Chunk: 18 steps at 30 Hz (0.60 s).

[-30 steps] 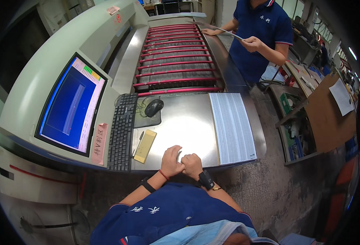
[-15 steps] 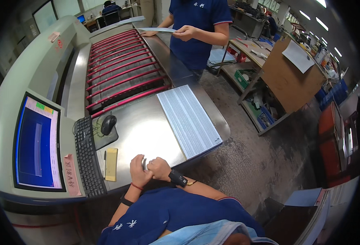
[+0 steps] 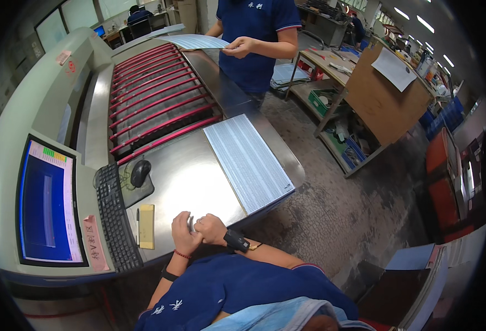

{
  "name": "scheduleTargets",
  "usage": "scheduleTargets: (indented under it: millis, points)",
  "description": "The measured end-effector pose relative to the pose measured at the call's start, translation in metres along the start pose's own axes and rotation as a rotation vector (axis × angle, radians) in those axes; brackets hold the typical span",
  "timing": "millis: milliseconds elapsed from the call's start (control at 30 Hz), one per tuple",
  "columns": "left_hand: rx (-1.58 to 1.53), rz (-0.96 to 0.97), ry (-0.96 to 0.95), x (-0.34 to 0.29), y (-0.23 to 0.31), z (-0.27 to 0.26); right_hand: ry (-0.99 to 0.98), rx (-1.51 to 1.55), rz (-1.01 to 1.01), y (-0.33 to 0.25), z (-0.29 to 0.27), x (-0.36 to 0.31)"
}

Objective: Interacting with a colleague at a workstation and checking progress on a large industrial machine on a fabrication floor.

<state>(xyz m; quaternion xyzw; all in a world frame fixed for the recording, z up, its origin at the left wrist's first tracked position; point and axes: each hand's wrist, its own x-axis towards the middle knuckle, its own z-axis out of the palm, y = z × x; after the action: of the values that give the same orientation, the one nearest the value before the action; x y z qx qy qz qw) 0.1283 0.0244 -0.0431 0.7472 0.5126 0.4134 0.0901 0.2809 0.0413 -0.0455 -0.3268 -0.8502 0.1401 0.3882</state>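
Note:
My left hand [image 3: 185, 234] is raised at the near edge of a steel table [image 3: 183, 182], fingers loosely bent and apart from the thumb. Touching it near the thumb is my right hand [image 3: 211, 228], its fingers curled closed. Whatever they may enclose is hidden. A small pale spot shows between the hands, too unclear to name. To the right lies a stack of pale, finely patterned panels [image 3: 248, 163]. Left of my hands are a yellow block [image 3: 147, 226], a pen [image 3: 138, 225], a black keyboard [image 3: 116, 215] and a mouse [image 3: 140, 173].
A monitor [image 3: 50, 204] is set in the pale machine housing at left. Beyond the table run red rollers [image 3: 160, 94]. Across from me a person [image 3: 254, 44] holds a thin, bowed panel [image 3: 193, 42]. A workbench [image 3: 325, 63] with shelves stands at right.
The person across from me has moved the bowed panel left over the rollers, showing more of its face. My view has shifted slightly. My hands stay together in nearly the same pose.

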Motion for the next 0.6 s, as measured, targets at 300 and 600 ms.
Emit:
scheduleTargets:
  millis: [300,600]
  points:
    - [0.001,0.006,0.001,0.0025,0.0037,-0.0024,0.033,0.008,-0.020,0.0003,-0.0002,0.0009]
    - [-0.004,0.005,-0.005,0.0032,0.0044,-0.0022,0.024,-0.024,-0.024,0.0023,0.0046,-0.0019]
